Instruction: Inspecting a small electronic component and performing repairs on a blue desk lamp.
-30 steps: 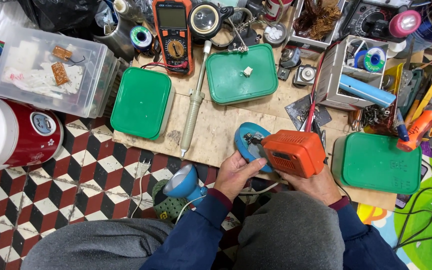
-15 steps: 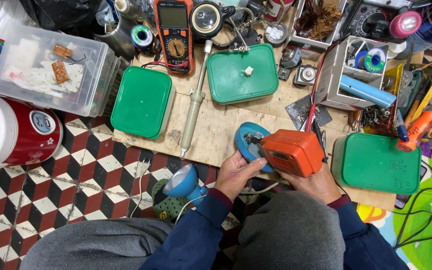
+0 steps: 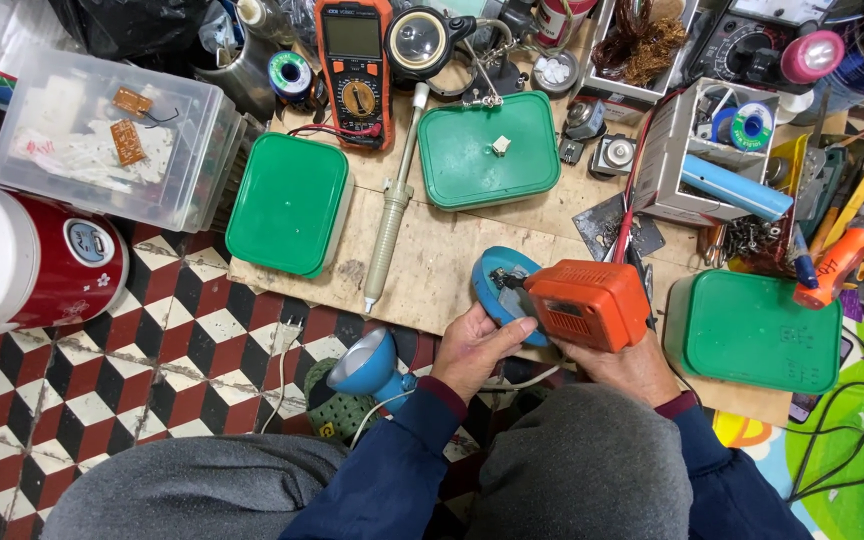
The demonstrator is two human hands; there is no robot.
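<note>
Left grip: the left hand (image 3: pixel 477 345) closes thumb and fingers on the rim of a blue round casing (image 3: pixel 499 290), pinching it at its near edge so the open face stays turned up toward the head camera.
Right grip: the right hand (image 3: pixel 620 365) cups an orange box-shaped unit (image 3: pixel 586 304) from below, fingers wrapped under its near side; the vented top stays uncovered.
Where the pieces meet: the orange unit sits just right of the blue casing, touching or overlapping it, both held low over the near edge of the wooden worktop (image 3: pixel 432 255), above the lap.
Why so held: seemingly to steady the two parts against each other, each hand bracing one.
Within reach: a pale soldering iron (image 3: pixel 389 225) lies beside them to the left, tip toward the person; green lidded boxes (image 3: pixel 289 203) flank the spot.
Farther out: an orange multimeter (image 3: pixel 356 70) at the back, a clear plastic tub (image 3: pixel 112 140) and a red-and-white jug (image 3: pixel 27 262) on the chequered floor (image 3: pixel 152 370).
</note>
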